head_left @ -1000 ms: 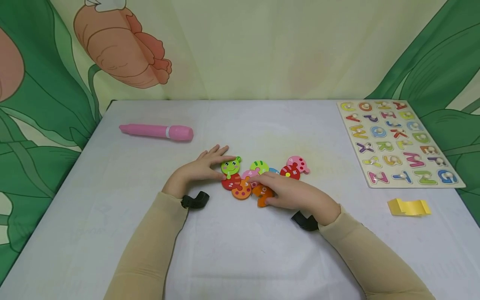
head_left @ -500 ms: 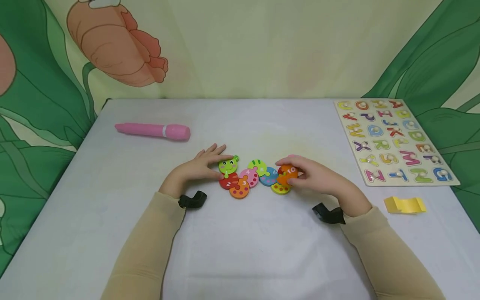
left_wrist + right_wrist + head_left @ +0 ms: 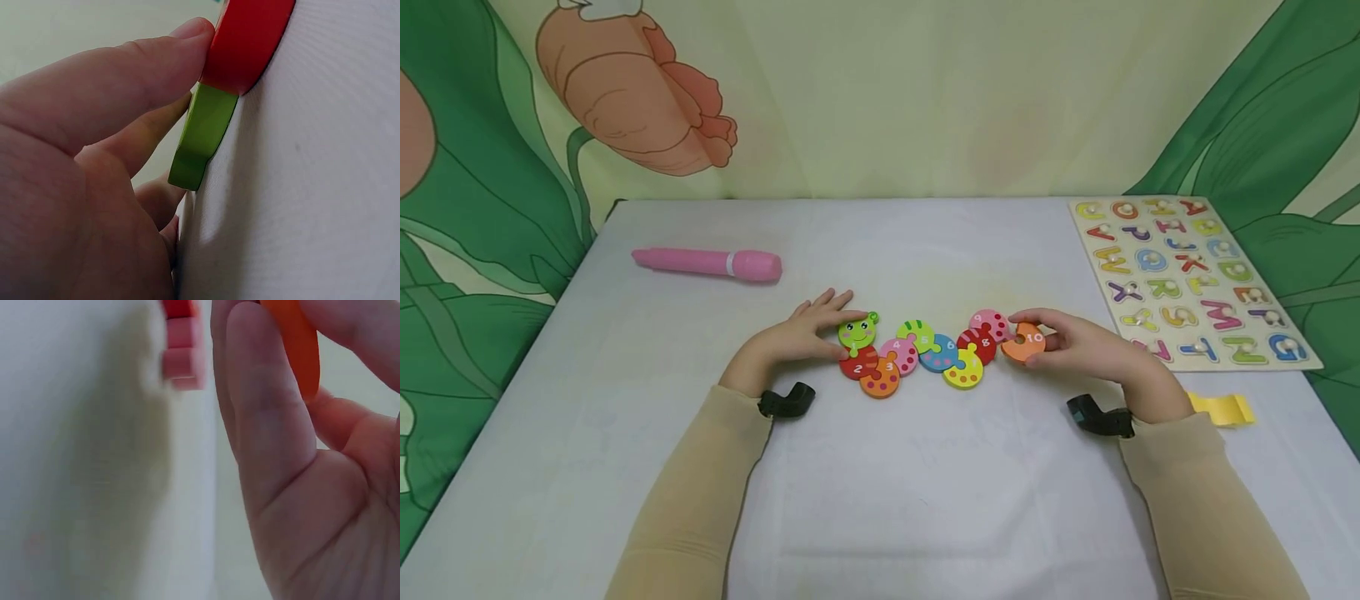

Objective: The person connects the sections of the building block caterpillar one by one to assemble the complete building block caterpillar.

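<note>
Numbered caterpillar puzzle pieces lie linked in a wavy row on the table, starting at a green smiling head piece. My left hand holds the head end, its index finger along the green piece's top and its thumb against the red piece. Between thumb and fingers my right hand pinches the orange number 10 piece. That piece is beside the pink end piece; in the right wrist view it is lifted off the cloth, apart from the pink edge.
A pink marker-shaped stick lies at the back left. An alphabet peg board covers the back right. The yellow bracket-like block is partly hidden behind the right wrist. A white cloth covers the table.
My right hand has moved to the right with the orange piece, from below the row's middle, across the row, to its pink end. The left hand keeps its place on the head end.
</note>
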A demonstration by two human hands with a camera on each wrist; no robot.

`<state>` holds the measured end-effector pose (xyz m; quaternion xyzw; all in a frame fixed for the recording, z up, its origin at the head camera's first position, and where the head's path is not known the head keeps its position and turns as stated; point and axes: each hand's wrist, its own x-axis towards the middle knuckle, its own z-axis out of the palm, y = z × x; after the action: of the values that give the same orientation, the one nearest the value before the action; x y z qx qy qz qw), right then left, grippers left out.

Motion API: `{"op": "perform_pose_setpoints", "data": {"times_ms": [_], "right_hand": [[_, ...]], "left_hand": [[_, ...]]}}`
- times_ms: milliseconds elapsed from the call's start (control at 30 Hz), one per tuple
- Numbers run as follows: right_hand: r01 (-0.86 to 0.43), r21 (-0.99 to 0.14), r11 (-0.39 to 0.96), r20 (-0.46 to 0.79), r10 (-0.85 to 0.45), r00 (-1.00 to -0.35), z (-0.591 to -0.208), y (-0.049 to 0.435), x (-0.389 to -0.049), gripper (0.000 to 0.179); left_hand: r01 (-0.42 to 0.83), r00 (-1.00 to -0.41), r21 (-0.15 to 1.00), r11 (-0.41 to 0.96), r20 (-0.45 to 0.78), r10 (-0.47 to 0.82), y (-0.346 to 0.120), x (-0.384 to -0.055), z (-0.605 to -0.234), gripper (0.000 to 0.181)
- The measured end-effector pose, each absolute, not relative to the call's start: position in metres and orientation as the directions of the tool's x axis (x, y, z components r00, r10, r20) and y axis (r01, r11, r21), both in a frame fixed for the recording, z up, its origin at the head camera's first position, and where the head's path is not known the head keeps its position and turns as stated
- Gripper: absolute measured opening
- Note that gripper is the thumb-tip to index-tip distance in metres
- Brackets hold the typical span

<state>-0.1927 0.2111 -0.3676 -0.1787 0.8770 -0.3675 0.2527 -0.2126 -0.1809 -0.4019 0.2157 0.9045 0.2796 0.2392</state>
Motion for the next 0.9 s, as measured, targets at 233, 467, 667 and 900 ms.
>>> {"op": "perform_pose_setpoints", "data": {"times_ms": [233, 467, 667, 900], "right_hand": [[-0.09, -0.731, 0.676, -0.323, -0.459, -0.827, -0.384, 0.209, -0.198, 0.063], [-0.171, -0.69, 0.703, -0.258, -0.46, -0.85, -0.39, 0.211, -0.198, 0.062], [-0.171, -0.692, 0.702, -0.253, -0.456, -0.853, -0.391, 0.213, -0.199, 0.058], [-0.165, -0.701, 0.694, -0.254, -0.459, -0.851, -0.392, 0.213, -0.2, 0.055]], "left_hand": [[0.261, -0.786, 0.617, 0.743, -0.311, 0.534, -0.183, -0.212, -0.402, 0.064], [0.258, -0.786, 0.621, 0.74, -0.31, 0.535, -0.183, -0.212, -0.403, 0.064], [0.257, -0.787, 0.623, 0.739, -0.309, 0.534, -0.182, -0.21, -0.4, 0.064], [0.256, -0.789, 0.624, 0.738, -0.307, 0.533, -0.183, -0.209, -0.399, 0.064]]}}
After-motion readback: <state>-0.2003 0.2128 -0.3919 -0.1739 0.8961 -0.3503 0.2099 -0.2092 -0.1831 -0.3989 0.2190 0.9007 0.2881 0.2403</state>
